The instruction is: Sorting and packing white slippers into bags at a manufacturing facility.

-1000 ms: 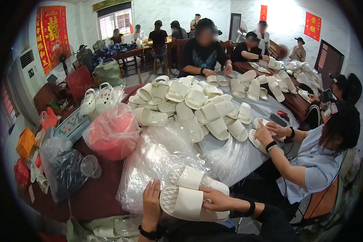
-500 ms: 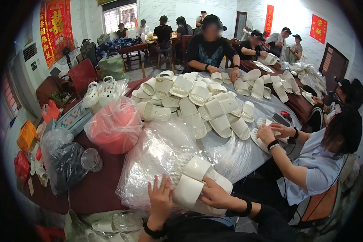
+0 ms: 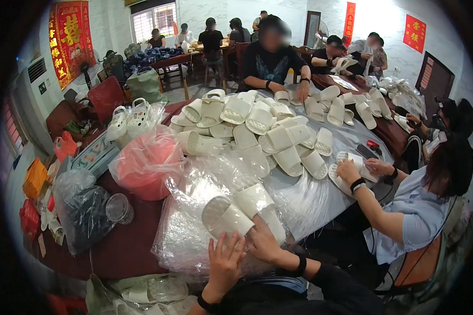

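At six o'clock from the middle of our view, a pair of white slippers lies just in front of us, toes pointing to about eleven, against the crinkled clear plastic on the maroon table. We cannot tell how far the film wraps over them. Our right hand grips the pair, its fingers tucked in at the straps. Our left hand is spread, fingers extended against the near slipper's edge; we cannot tell whether they also touch the film.

Toward twelve, beyond the plastic, we see a loose heap of white slippers, overlapping at many angles. Near nine sits a pink bundle in thin film, with white clogs behind it at ten. At eight, a clear cup touches or nearly touches a dark bag. Bagged slippers lie at seven.

Between three and four, a co-worker in a light blue shirt has both hands on another slipper pair. At one, a co-worker in black reaches toward the heap's far edge.
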